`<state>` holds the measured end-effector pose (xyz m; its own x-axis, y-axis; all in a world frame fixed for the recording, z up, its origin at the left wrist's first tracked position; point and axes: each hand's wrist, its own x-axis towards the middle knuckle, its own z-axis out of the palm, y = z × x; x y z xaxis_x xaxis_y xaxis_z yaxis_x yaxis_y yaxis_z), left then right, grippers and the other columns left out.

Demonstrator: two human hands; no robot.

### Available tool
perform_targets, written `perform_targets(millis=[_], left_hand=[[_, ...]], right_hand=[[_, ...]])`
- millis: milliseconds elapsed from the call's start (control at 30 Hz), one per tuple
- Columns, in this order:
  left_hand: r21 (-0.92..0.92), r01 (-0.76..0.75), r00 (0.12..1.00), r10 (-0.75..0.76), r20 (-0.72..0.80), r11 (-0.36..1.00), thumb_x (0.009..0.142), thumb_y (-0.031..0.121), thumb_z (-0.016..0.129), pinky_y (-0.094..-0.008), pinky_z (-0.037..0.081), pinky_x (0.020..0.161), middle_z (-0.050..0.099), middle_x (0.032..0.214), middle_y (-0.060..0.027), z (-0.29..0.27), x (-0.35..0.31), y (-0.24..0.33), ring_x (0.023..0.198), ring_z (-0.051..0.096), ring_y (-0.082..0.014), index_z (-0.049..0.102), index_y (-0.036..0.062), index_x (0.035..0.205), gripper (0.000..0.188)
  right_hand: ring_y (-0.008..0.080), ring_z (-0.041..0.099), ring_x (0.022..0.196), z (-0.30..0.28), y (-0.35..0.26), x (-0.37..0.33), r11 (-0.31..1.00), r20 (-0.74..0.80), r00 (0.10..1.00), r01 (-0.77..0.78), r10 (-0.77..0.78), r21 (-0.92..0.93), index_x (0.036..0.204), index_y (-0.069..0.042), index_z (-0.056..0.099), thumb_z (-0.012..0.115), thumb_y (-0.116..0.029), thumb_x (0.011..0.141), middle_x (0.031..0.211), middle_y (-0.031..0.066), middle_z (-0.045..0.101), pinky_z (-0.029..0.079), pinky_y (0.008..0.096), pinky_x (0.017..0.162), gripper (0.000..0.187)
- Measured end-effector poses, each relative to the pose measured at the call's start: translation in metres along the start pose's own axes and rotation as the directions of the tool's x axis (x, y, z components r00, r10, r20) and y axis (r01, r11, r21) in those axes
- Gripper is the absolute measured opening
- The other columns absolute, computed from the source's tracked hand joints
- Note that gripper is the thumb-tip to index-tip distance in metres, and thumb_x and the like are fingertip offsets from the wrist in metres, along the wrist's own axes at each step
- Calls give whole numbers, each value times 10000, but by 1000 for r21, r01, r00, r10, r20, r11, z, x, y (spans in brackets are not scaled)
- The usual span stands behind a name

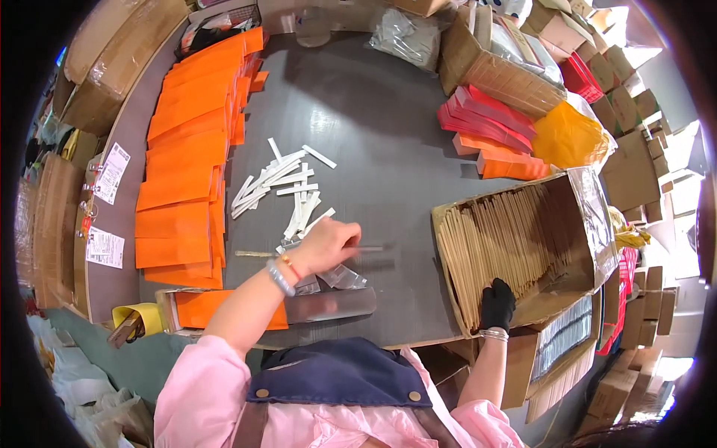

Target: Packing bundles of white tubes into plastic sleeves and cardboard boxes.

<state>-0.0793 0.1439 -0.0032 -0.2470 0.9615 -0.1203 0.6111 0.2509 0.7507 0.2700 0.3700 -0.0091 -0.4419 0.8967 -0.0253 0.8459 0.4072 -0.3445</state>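
The open brown cardboard box likely keeps thin tan card sheets on edge; the black-gloved right hand touches their near end, grip unclear. The bare left hand half-curls beside narrow white strips, its hold blurred.

The left hand is blurred, the thin grey thing beside it too smeared to identify.

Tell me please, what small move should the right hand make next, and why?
Perhaps ease one of the brown pieces out of the open carton with the gloved right hand: it seems to touch them at the near edge, and they stand tightly packed, so separating just one looks sensible.
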Motion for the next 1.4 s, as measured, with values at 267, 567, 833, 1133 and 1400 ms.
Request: perform_targets(millis=[267,567,833,1133,1400], left_hand=[[321,32,978,37,-207,946,649,206,827,-421,445,829,627,953,-39,34,-122,10,954,579,-258,653,95,896,321],[312,244,940,-145,-309,918,559,269,881,-459,372,1021,545,1245,-84,22,-187,5,1193,457,-332,611,83,1225,743],[314,200,932,-81,-353,928,575,228,854,-417,360,1016,523,1255,-67,43,-165,17,1150,467,-292,559,63,1263,766],[471,55,943,109,-315,880,733,231,711,-403,391,904,537,1174,-92,46,-145,2,1099,497,-272,585,147,1216,506],[481,-82,979,162,-126,873,677,121,668,-429,451,750,545,957,-92,-50,-145,-3,915,536,-309,574,112,767,130]], right_hand=[[302,614,942,4,11,-1,996,-207,976,-60,72,62,1096,24,566,542,-194,974,998,177,632,476,383,820,251],[321,612,760,40,-126,-57,714,250,670,641,-699,281,1065,-195,697,696,-158,801,843,109,616,490,437,664,267],[321,631,857,100,-153,-66,559,17,627,681,-778,472,924,-92,684,682,-142,807,868,123,653,503,424,739,126],[277,601,946,89,-211,-101,623,266,620,475,-738,622,1090,-83,600,830,-273,692,1061,93,619,458,422,841,497],[304,565,1015,45,-182,-63,682,297,621,708,-725,184,1080,-109,604,835,-385,607,1013,85,597,400,449,887,595]])
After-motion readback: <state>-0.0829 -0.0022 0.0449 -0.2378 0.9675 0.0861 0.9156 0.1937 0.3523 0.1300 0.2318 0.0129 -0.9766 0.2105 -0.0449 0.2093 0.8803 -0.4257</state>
